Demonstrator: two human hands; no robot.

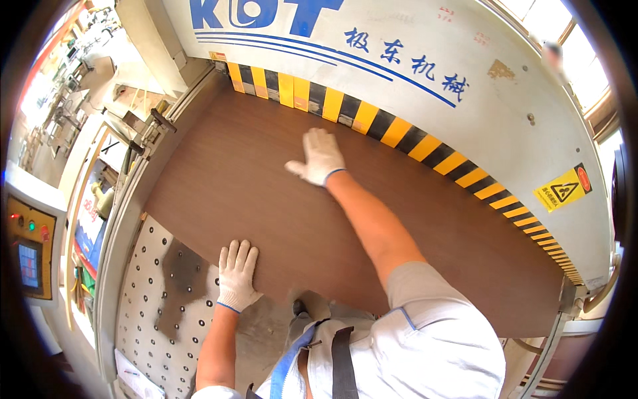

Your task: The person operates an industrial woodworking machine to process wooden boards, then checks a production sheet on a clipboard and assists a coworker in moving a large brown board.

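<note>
A large brown wood panel (399, 219) lies under the white machine beam (425, 60), its far edge running along the black and yellow striped guard (372, 120). My right hand (320, 158), in a white knit glove, rests flat on the panel with the thumb spread out, not far from the guard. At the panel's near left corner edge is my left hand (238, 278), gloved the same way. Its fingers are stretched out over the board, and the palm sits at the edge. Neither hand holds anything.
A perforated metal table (149, 292) with a dark patch extends on the left. Beyond it are a metal side rail (126, 226) and a control box (32, 249) with buttons and a screen. Papers (136, 376) lie at the lower left. A yellow warning label (561, 189) is on the beam.
</note>
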